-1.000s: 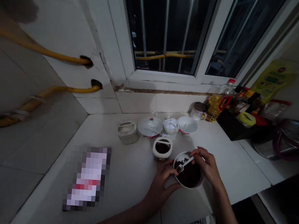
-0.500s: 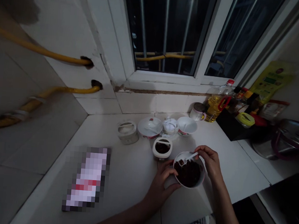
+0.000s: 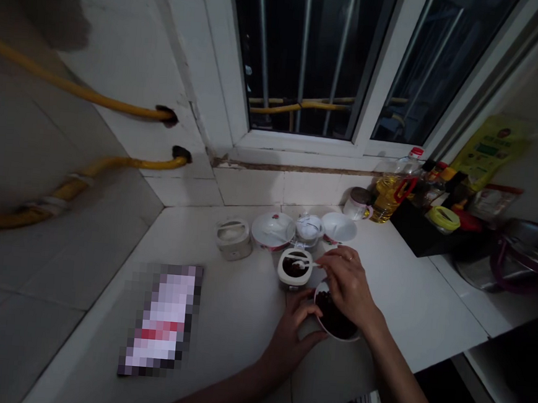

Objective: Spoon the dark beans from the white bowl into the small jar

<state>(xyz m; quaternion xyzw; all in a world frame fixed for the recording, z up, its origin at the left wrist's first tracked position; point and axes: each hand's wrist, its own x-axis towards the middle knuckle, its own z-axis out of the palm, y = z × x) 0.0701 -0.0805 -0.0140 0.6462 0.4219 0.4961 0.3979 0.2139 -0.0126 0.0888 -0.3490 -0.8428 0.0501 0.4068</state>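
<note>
My left hand (image 3: 297, 329) is closed on the near left rim of a white bowl (image 3: 320, 287) that holds dark brown, crumbly food (image 3: 334, 315). Pinched in the fingers of my right hand (image 3: 349, 283) is the handle of a small white spoon (image 3: 305, 264). The spoon's bowl end is over or inside the opening of a small white-rimmed container (image 3: 294, 279), which has dark contents. My right hand passes above the bowl and hides part of its far right side.
Behind stand a clear container with white contents (image 3: 233, 241), a shallow bowl (image 3: 272, 230), a bag-wrapped bowl (image 3: 309, 228) and another white bowl (image 3: 339, 227). An oil bottle (image 3: 393, 189), lidded jar (image 3: 357, 203) and metal pot (image 3: 528, 256) are at right. A pixelated packet (image 3: 161, 320) lies left.
My right hand has moved left and away from me, carrying the spoon from the bowl to the small container. My left hand stays on the bowl. The view has shifted slightly.
</note>
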